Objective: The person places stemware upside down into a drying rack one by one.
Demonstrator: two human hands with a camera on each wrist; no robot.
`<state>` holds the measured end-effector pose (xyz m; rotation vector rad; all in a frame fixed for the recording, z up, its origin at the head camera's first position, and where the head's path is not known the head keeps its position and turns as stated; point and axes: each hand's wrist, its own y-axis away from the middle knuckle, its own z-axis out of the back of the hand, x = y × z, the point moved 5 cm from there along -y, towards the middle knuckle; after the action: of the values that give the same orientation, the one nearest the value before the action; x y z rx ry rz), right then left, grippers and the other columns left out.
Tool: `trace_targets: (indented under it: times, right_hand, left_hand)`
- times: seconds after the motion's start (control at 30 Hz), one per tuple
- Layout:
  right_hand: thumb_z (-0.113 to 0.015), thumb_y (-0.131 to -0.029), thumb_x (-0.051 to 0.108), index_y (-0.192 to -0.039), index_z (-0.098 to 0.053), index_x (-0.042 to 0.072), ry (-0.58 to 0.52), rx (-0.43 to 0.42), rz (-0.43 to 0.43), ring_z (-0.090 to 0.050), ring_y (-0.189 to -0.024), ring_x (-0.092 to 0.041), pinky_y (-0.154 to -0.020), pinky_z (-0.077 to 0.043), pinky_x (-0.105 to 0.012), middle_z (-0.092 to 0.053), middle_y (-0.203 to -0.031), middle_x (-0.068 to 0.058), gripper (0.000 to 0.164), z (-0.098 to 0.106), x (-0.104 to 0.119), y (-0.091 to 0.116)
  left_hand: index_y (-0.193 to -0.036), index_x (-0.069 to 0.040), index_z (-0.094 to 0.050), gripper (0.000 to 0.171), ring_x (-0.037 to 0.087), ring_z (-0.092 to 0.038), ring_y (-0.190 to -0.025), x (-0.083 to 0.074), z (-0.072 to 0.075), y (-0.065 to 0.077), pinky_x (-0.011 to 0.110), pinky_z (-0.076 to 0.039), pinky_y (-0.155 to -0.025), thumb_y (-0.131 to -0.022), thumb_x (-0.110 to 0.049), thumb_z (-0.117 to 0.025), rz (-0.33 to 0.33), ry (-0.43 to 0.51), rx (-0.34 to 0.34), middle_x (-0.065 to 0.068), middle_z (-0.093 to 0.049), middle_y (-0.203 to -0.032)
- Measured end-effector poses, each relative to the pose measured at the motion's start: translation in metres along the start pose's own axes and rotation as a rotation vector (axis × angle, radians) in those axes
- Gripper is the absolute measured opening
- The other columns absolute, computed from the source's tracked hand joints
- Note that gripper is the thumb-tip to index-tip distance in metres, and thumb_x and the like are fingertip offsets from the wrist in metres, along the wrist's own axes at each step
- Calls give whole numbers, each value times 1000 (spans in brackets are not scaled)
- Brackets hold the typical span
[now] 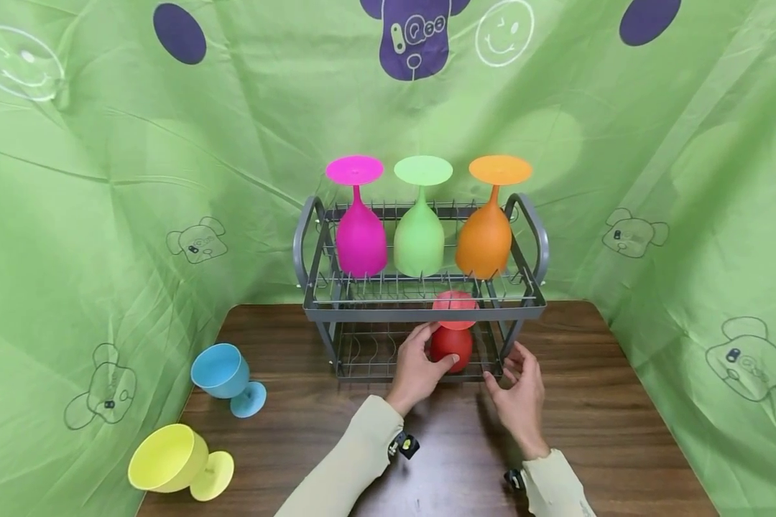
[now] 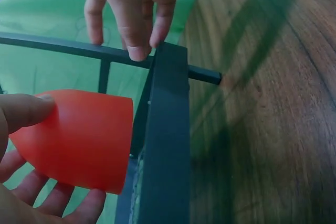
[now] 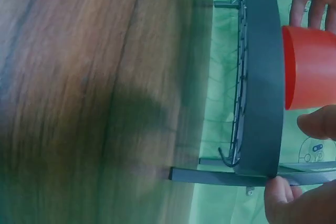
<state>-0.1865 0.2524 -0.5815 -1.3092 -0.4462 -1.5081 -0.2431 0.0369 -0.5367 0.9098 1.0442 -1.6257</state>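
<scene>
My left hand (image 1: 419,368) holds a red goblet (image 1: 454,347) upside down on the lower tier of a grey two-tier dish rack (image 1: 388,315). Its thumb lies on one side of the bowl and the fingers spread along the other, as the left wrist view shows. The goblet's rim is close over the lower frame, and its foot shows through the upper tier's wires. My right hand (image 1: 520,395) grips the rack's lower right front corner, thumb at the front bar and fingers beside the leg. In the right wrist view, fingertips (image 3: 278,192) meet the frame's corner.
On the upper tier stand upside-down goblets: magenta (image 1: 361,240), light green (image 1: 419,240) and orange (image 1: 485,240). A blue goblet (image 1: 220,370) and a yellow goblet (image 1: 168,459) lie tilted on the wooden table (image 1: 608,402) at left. Green printed cloth (image 1: 265,129) surrounds the table.
</scene>
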Motion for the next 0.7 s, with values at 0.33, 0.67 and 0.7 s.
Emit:
trace_targets:
  times: [0.33, 0.67, 0.7]
  right_hand:
    - [-85, -78, -11, -157, -42, 5, 32, 22, 11, -66, -115, -29, -96, -47, -1, -56, -134, -23, 91, -3, -13, 10]
    - [-86, -78, -10, -158, -42, 8, 39, 26, 16, -66, -116, -29, -96, -48, -2, -55, -135, -21, 93, -5, -13, 4]
    - [-85, -78, -11, -158, -41, 8, 39, 24, 22, -66, -115, -29, -96, -48, -2, -55, -135, -21, 93, -4, -13, 4]
  left_hand:
    - [-151, -21, -59, 66, 25, -63, -129, 16, -27, 2, 40, -60, -103, -90, -19, -85, 32, -76, 45, 1, -62, -147]
    - [-152, -23, -58, 67, 26, -63, -130, 20, -30, -3, 45, -58, -105, -90, -20, -85, 42, -113, 14, 2, -61, -148]
    - [-152, -24, -58, 67, 26, -63, -130, 20, -30, -3, 45, -58, -105, -91, -20, -85, 45, -115, 17, 2, -61, -148]
